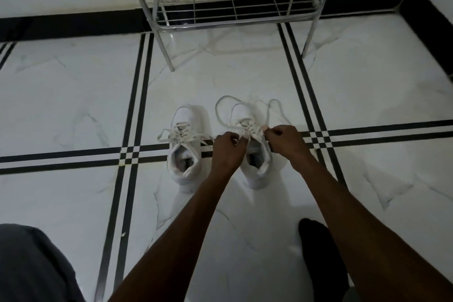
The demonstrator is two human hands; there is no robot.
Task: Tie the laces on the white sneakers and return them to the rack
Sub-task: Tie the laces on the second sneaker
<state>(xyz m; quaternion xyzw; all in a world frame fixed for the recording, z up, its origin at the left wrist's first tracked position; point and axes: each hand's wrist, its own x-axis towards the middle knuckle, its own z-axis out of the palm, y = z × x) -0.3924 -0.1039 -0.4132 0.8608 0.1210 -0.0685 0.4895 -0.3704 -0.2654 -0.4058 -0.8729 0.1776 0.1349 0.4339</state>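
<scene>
Two white sneakers stand side by side on the tiled floor, toes pointing away from me. The left sneaker (187, 152) has its laces lying in a loose bow across the tongue. Over the right sneaker (256, 167) both my hands work the laces (226, 108), which rise in two big loops above the toe. My left hand (226, 149) pinches one lace strand and my right hand (284, 140) pinches the other, knuckles almost touching over the tongue. The knot itself is hidden by my fingers.
A chrome wire shoe rack (235, 0) stands against the wall just beyond the sneakers, its lowest shelf bare. A black skirting runs along the wall. My grey-clad knee (31, 265) is at the bottom left and a dark sock (321, 252) at the bottom right.
</scene>
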